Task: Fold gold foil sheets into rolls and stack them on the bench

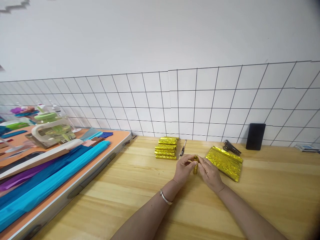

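Observation:
A small gold foil roll [195,168] is held upright between both hands above the wooden table. My left hand [184,169], with a silver bangle on the wrist, pinches it from the left near its top. From the right, the fingers of my right hand [209,173] close on the same roll. Behind and to the left lies a stack of gold foil rolls [166,149]. A flat pile of gold foil sheets [226,162] lies just right of my right hand. The roll's lower end shows between the hands.
A craft knife [183,148] lies behind my hands. A black clip [232,147] sits at the foil pile's back edge. A black phone-like slab [255,136] leans on the tiled wall. At left, an orange-topped table [120,135] holds coloured paper rolls and a green-lidded jug [53,128].

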`<state>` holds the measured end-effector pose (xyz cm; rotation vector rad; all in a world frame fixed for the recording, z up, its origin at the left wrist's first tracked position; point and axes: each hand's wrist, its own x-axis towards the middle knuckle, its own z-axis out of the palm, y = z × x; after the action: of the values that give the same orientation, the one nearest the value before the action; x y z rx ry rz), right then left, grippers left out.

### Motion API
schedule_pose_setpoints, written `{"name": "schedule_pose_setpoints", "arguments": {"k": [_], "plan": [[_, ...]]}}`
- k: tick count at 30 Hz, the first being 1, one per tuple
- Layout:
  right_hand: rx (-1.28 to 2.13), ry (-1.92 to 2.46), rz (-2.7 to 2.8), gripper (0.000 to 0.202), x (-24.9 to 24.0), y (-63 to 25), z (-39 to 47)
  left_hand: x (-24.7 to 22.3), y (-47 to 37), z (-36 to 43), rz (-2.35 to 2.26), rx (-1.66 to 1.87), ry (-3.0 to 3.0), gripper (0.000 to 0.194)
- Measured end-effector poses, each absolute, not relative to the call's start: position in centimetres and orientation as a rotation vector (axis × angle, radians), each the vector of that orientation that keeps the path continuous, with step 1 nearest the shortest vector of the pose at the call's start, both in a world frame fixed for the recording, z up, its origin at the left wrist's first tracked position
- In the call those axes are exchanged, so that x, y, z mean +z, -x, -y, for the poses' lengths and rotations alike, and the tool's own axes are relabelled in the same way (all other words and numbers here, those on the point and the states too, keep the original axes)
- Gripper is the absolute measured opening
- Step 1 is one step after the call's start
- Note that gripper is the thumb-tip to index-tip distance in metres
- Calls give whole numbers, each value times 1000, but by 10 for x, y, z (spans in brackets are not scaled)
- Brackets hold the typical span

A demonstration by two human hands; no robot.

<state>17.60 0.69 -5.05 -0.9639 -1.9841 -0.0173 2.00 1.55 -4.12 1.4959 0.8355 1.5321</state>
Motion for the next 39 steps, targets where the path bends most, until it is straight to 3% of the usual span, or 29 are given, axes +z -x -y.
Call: {"name": "schedule_pose_setpoints", "arguments": {"k": [6,11,21,39], "plan": [[74,979,1963,37,-49,-177,-8,-43,-23,-17,-810,1517,-1385,36],[132,977,1938,34,-46,-177,-7,-42,-24,-15,-779,1500,-1298,27],[442,991,1808,27,-45,-174,-6,-39,-22,-15,-760,1454,-1284,29],[363,1041,1896,26,-45,-173,-6,-27,-23,-11,-791,1410,-1268,29]]}}
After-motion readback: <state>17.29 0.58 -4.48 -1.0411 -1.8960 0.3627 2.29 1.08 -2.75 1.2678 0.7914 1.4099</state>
